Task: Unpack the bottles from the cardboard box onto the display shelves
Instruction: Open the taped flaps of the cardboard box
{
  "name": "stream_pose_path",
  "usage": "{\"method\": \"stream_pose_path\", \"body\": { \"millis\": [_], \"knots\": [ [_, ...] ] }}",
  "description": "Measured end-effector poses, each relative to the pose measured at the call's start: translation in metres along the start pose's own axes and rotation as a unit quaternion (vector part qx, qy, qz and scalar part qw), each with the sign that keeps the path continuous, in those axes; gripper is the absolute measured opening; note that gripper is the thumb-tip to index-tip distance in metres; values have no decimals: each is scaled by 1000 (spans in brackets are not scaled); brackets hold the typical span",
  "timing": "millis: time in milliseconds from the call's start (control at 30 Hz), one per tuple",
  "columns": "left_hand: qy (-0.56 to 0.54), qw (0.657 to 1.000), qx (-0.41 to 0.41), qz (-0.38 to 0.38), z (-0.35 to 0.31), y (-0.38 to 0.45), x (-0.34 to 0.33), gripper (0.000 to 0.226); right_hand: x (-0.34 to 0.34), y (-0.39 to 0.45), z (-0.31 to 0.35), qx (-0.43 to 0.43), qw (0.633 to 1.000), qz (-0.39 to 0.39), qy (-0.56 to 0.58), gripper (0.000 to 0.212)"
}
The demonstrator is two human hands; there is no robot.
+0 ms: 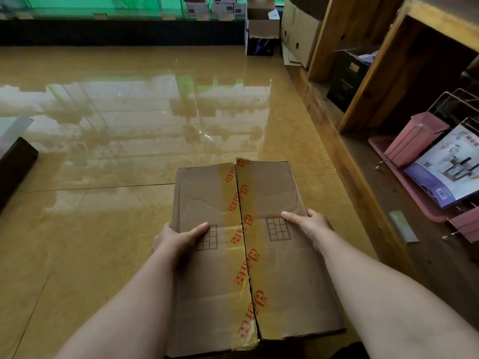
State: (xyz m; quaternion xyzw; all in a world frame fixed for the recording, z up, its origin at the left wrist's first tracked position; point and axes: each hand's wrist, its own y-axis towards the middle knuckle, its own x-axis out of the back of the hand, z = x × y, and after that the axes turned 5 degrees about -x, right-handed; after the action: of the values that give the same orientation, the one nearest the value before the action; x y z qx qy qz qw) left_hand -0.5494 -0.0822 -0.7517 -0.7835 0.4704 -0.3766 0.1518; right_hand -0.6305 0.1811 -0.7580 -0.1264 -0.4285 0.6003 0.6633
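Cardboard box (pixel 248 255) carried low over the tiled floor (pixel 103 151), beside the wooden display shelves (pixel 388 81), flaps down with the tape (pixel 243 229) slit along the seam. Left hand (pixel 178 238) and right hand (pixel 309 224) clamp opposite edges, each grip pinching cardboard, thumbs on top, likely steadying the load; bottles unseen, presumably inside.

A brown cardboard box (pixel 259 255) is held above the floor, flaps closed, its taped centre seam slit lengthwise.
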Motion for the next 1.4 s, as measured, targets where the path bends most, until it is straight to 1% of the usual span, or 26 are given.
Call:
{"method": "stream_pose_path", "body": {
  "millis": [100,167,267,367,400,467,533,567,633,733,767,833,933,1000,1100,1133,1233,1333,1400],
  "knots": [
    [-56,998,5,30,-1,-4,3,95,-2,3,-1,0,999,42,18,101],
    [-75,996,9,51,-1,0,3,85,-1,8,-1,0,998,65,26,97],
    [-86,995,5,59,-1,3,5,81,0,11,-2,-1,997,66,31,94],
    [-83,994,6,66,1,7,7,89,5,13,-2,-33,990,120,65,95],
    [-82,994,2,72,2,8,8,93,8,15,-3,-35,989,129,60,95],
    [-78,993,-3,87,4,12,9,92,11,17,-7,-8,992,123,25,93],
    [-75,992,-4,104,5,14,10,88,10,21,-16,36,994,97,30,90],
    [-76,991,-3,111,5,16,10,87,8,20,-20,33,993,95,60,83],
    [-96,988,5,124,6,17,8,86,6,22,-23,12,985,127,114,65],
    [-130,981,16,141,2,13,7,68,8,20,-19,-39,966,208,148,45],
    [-137,980,20,144,2,13,8,67,8,19,-17,-53,960,228,154,43],
    [-142,978,18,153,2,13,8,77,9,20,-16,-68,956,241,150,45],
    [-142,977,1,159,1,10,10,88,8,17,-14,-68,958,238,148,63],
    [-138,978,-8,158,0,7,12,91,8,15,-12,-54,961,224,151,69],
    [-149,976,-8,157,3,2,17,102,11,8,-6,-25,963,221,153,62],
    [-151,976,-9,159,3,-1,19,102,13,3,-3,-15,962,224,152,61],
    [-156,974,-25,161,-6,-8,26,100,21,-12,9,10,960,227,165,49],
    [-165,972,-46,160,-27,-15,37,102,31,-28,28,29,956,224,189,48],
    [-173,970,-62,160,-44,-18,46,94,35,-39,45,43,955,217,199,46]
  ]
}}
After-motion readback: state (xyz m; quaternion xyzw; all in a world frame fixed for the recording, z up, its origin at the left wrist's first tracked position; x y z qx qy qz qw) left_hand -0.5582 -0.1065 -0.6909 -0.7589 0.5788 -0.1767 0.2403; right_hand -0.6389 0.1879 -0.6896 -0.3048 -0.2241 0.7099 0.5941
